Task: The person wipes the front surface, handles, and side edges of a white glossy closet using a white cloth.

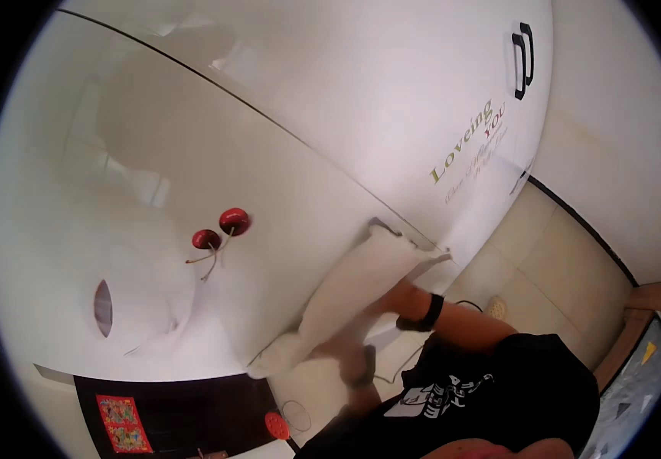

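A long cream cloth (357, 287), bunched into a roll, lies along the edge of a glossy white panel (284, 206). My right hand (398, 297), below a black wristband, is at the cloth's upper right part, closed on it. Farther left and lower, my left hand (338, 346) grips the cloth too, with a dark band at its wrist. The cloth hides most fingers of both hands, and the left hand is blurred. Two printed red cherries (234, 221) with stems show on the panel, left of the cloth.
A thin dark seam crosses the white surface. Black handles (519, 65) and printed lettering sit at the upper right. Tiled floor (548, 260) shows beyond the edge, with a pale slipper (496, 308) and a dark cable. A red perforated object (277, 425) lies by a dark panel (200, 409).
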`<state>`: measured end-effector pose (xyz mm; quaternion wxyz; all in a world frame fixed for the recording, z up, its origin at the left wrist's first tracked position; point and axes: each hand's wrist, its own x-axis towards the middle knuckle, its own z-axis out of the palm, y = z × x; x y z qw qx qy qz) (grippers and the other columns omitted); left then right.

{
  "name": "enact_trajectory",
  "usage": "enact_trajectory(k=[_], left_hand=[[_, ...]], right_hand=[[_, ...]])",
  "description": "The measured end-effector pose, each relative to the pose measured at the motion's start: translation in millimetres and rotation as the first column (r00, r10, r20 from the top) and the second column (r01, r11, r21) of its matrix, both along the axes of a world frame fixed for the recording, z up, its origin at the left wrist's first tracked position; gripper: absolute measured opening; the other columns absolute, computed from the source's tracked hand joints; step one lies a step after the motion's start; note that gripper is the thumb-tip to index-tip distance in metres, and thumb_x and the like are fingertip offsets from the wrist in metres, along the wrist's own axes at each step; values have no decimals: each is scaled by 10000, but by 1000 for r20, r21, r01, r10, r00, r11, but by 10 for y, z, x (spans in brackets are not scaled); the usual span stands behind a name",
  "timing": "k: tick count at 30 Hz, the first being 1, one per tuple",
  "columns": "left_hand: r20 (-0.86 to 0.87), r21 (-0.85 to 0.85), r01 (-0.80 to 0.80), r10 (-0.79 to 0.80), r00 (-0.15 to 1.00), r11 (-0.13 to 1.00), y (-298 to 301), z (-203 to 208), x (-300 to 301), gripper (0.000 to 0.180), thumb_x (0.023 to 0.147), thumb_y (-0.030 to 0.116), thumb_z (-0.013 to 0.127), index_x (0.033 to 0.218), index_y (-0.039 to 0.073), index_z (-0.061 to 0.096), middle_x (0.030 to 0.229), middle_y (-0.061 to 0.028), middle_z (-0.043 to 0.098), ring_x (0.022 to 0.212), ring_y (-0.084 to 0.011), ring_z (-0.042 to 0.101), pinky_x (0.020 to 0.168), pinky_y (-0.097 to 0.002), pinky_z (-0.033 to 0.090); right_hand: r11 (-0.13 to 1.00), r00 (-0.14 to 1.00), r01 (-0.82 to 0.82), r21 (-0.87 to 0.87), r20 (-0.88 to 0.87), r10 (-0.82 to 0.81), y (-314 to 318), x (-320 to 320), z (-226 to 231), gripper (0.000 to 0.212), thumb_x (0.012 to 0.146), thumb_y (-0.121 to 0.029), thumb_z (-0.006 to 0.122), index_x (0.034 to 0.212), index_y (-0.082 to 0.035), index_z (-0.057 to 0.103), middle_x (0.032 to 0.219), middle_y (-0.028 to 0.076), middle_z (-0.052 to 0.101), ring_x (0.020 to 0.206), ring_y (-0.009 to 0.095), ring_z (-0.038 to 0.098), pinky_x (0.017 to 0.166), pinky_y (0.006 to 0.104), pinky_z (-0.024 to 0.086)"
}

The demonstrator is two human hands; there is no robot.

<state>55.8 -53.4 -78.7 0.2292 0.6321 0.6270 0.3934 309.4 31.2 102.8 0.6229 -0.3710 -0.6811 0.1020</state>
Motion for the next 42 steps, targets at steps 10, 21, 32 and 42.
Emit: enact_trajectory(k=[10,21,32,42], left_hand=[[-242,630,16,177,954,777,470,1595,1332,288,822,138,533,1061,-22,547,1021,-199,570,912,-401,536,773,-533,407],[-458,379,-158,333,824,912,502,441,-183,396,851,138,455,1195,-51,404,1200,-205,439,1103,-343,423,948,-416,312],[243,445,-92,-22,970,891,538,804,-422,528,884,187,496,1287,-34,237,1256,-182,393,1092,-270,444,917,-384,385],[394,404,-88,-86,915,910,451,978,-541,444,888,256,399,1169,-87,419,1175,-184,480,1009,-260,520,822,-358,450]], right_hand=[[972,937,210,-107,305,-169,-25,193,-211,422,703,-237,605,1087,-73,549,1109,94,544,1049,287,480,911,401,365],[994,976,-5,-111,214,28,-83,-816,-744,428,736,-281,646,1097,-76,543,1081,77,550,1015,233,498,867,351,399],[988,990,-144,-65,-9,143,-183,-1240,-69,292,734,-244,647,981,-105,577,950,44,579,893,216,531,766,356,423],[930,970,-229,-287,17,244,-170,-1294,-363,395,727,-255,665,1064,-95,535,1048,60,549,953,218,517,820,361,411]])
